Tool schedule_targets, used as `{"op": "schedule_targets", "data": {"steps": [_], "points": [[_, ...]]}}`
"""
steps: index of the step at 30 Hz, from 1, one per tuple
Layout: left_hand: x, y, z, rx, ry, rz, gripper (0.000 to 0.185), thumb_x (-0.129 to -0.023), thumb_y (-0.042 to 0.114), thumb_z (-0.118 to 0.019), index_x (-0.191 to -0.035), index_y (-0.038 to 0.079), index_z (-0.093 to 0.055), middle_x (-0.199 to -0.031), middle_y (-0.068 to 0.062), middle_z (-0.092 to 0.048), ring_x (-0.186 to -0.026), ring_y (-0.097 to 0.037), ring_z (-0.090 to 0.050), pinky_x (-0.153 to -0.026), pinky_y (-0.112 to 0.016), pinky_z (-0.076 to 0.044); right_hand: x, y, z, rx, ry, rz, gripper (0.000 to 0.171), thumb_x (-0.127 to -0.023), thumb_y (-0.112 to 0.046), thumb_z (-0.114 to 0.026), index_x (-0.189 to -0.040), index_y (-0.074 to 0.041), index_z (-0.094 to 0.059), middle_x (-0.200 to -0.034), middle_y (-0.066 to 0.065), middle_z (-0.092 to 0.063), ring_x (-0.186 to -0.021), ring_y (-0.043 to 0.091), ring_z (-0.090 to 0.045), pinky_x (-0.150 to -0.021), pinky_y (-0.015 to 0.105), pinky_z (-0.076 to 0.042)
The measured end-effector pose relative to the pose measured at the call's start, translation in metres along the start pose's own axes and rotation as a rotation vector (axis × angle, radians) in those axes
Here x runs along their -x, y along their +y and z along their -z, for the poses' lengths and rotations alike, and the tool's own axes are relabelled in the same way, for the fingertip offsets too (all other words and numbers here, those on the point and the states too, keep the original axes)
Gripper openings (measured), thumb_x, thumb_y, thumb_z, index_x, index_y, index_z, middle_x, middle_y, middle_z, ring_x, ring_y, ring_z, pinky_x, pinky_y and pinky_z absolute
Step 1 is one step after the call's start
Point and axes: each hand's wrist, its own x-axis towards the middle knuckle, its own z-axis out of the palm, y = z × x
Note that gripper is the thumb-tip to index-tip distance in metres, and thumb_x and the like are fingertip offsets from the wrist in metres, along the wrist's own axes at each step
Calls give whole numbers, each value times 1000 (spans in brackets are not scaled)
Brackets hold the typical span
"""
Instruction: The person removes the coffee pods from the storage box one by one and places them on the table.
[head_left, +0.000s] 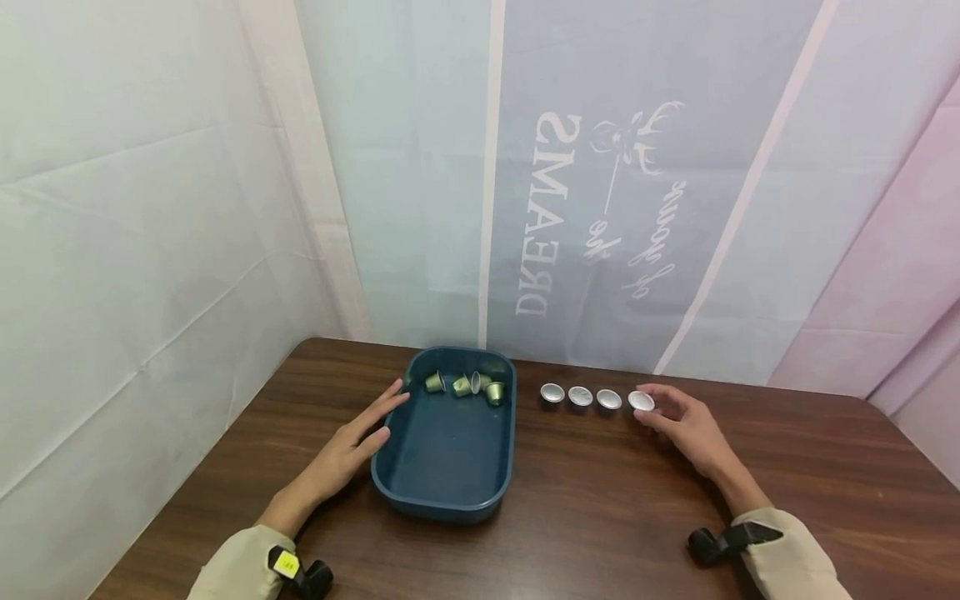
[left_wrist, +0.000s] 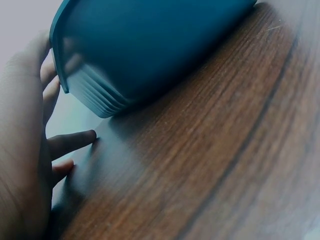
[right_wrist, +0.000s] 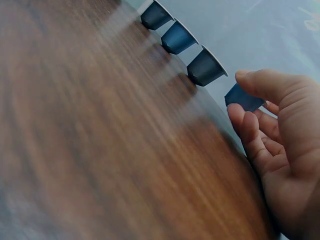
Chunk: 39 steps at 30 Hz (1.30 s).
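Head view shows four capsules in a row on the table (head_left: 600,500); the right hand (head_left: 686,425) pinches the rightmost capsule (head_left: 641,401). Four green capsules (head_left: 463,384) lie in the blue tray (head_left: 450,492), where the left hand (head_left: 352,446) rests with fingers straight against its side.

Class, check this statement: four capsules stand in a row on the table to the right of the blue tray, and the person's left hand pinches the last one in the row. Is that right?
Not quite. It is the right hand that pinches the end capsule of the row, as the head and right wrist views show. The left hand rests against the blue tray. The rest holds: four capsules stand in a row right of the tray.
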Motion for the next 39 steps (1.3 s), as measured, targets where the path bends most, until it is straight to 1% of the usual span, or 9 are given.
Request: {"op": "schedule_targets", "data": {"steps": [3,7,14,18,21,25,29,33,39], "points": [[0,1,0,6,-1,2,50,-103,10,-42,-151,21,-32,-159,-1,-15,-143,-23,-18,-108,-36,-29,0,0,-1,0,-16,-19,50,-86,-28,-73,-129,-7,-57,-105,11,-62,-75,15,-64,-57,31,-52],[1,0,0,10,-4,2,50,-103,10,-42,-151,19,-32,-159,0,-14,-143,-21,-18,-108,-35,-30,0,-1,-3,36,-26,-26,49,-85,-30,-74,-127,-10,-58,-109,12,-62,-76,15,-63,-58,30,-51],[2,-1,-1,27,-15,21,49,-103,12,-41,-151,18,-31,-159,2,-13,-143,-18,-17,-108,-33,-29,3,0,-5,119,-28,-37,51,-85,-35,-74,-126,-10,-59,-109,12,-64,-76,13,-62,-58,28,-49],[3,0,-1,25,-15,25,49,-103,12,-41,-151,19,-32,-159,3,-13,-143,-19,-17,-108,-35,-30,4,0,-5,106,-35,-41,51,-85,-35,-74,-127,-10,-59,-107,13,-64,-75,14,-62,-58,29,-50],[3,0,-1,22,-14,24,50,-103,12,-41,-151,22,-31,-159,2,-13,-143,-19,-17,-107,-37,-31,3,0,-5,92,-42,-36,52,-85,-34,-73,-128,-9,-58,-109,13,-64,-78,13,-63,-59,31,-52],[2,0,0,21,-16,18,50,-103,11,-41,-151,21,-31,-159,1,-13,-143,-19,-18,-106,-40,-32,2,0,-5,95,-40,-29,51,-85,-34,-73,-127,-9,-57,-111,13,-63,-81,13,-64,-60,31,-52],[1,-1,-1,21,-13,22,50,-103,12,-41,-151,23,-31,-159,1,-14,-143,-19,-18,-107,-38,-31,1,-1,-3,91,-34,-24,50,-85,-32,-74,-127,-9,-58,-109,15,-63,-78,15,-64,-58,32,-52],[1,-2,-1,15,-5,16,50,-103,11,-41,-151,23,-31,-159,1,-14,-143,-20,-18,-108,-36,-30,0,-2,-1,100,-31,-28,50,-85,-33,-73,-127,-10,-58,-112,14,-62,-80,15,-64,-59,31,-52],[0,-2,-1,3,0,11,51,-103,10,-42,-151,23,-31,-159,2,-15,-143,-21,-18,-108,-36,-29,0,-4,-1,101,-40,-22,51,-86,-28,-73,-129,-7,-56,-110,16,-63,-78,13,-62,-58,30,-51]]}}
